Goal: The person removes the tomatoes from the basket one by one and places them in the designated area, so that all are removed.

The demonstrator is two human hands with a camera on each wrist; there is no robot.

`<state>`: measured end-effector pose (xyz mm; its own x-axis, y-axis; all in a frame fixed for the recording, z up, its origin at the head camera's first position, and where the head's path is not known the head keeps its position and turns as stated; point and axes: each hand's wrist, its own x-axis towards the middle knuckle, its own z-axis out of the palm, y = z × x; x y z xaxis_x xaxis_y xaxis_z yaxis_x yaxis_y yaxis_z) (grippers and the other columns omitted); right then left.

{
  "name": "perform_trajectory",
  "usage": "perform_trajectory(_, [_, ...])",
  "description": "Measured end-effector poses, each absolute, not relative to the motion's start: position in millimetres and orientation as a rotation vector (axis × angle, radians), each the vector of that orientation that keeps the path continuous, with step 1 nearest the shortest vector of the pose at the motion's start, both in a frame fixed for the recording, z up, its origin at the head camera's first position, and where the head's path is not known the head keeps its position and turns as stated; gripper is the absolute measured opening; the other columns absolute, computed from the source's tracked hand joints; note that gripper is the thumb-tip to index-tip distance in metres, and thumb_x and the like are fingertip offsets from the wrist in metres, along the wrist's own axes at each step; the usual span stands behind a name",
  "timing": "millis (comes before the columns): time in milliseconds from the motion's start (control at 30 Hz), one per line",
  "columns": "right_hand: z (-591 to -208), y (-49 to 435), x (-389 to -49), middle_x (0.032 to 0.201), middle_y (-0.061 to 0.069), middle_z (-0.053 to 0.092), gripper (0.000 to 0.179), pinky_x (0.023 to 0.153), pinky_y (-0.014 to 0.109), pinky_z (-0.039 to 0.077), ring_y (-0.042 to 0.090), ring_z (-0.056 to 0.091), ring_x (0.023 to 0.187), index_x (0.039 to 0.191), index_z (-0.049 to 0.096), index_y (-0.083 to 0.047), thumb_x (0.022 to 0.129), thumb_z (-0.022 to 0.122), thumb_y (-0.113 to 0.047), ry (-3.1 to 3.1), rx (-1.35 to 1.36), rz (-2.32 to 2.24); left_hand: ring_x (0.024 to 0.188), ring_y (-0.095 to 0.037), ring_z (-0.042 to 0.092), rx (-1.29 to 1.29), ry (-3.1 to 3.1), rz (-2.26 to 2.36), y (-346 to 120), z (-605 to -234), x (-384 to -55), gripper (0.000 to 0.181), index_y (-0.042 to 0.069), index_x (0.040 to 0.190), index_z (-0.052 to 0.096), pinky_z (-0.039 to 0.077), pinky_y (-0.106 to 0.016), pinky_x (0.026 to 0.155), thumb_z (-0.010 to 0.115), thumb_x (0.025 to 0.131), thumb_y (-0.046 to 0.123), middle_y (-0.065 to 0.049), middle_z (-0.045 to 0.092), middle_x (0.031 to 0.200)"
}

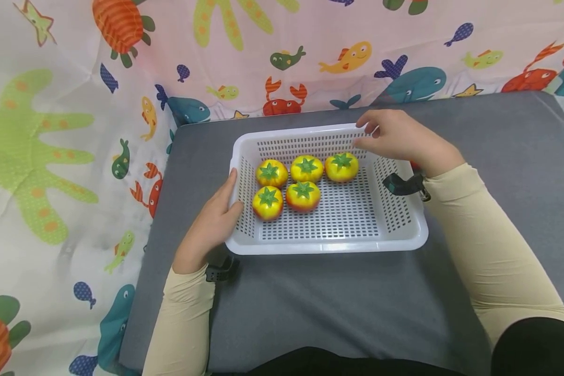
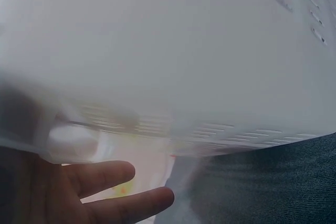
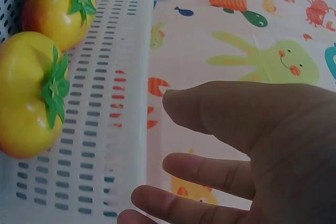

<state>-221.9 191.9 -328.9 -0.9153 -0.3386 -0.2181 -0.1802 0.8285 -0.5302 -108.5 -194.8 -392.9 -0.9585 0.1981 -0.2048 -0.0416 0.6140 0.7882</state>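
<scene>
From the head camera, I see five yellow-and-red toy tomatoes [image 1: 304, 203] in the white perforated plastic basket [image 1: 326, 247], which stands on the grey bench [image 1: 319, 313]. Three lie along the back and two in front of them, toward the left and middle. My left hand [image 1: 209, 224] rests at the basket's left end, fingers extended. My right hand [image 1: 399, 133] is over the back right corner, fingers loosely bent and spread, holding nothing. Beside my right wrist, outside the basket, shows a bit of a red thing [image 1: 414, 165] (too hidden to name; perhaps another tomato).

In the left wrist view, the basket's pale wall fills most of the space; two of my fingers reach out straight and apart below it.

In the right wrist view, my thumb and fingers are parted, nothing between them, near the rim, with tomatoes inside beyond it. Whether any fingertip touches the rim, I cannot tell.

My judgement: the step in hand is loading the basket, my right hand being between pieces. The next move calls for lifting it clear of the rim, while my left steadies that end.
</scene>
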Motion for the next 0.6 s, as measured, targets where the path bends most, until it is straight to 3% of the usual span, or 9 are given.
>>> perform_trajectory(600, [-347.4,170.6,-230.3,0.138,0.026,0.06,0.064,0.103,0.064,0.053,0.043,0.057,0.12,0.149,0.055,-0.004,0.098,0.069,-0.04,2.65,-0.444,-0.651,0.099,-0.033,0.076,0.143,2.555,1.283,-197.9,-395.5,-109.7,0.078,0.042,0.168,0.005,0.067,-0.04,0.063,0.048,0.106,0.019,-0.007,0.034,0.168])
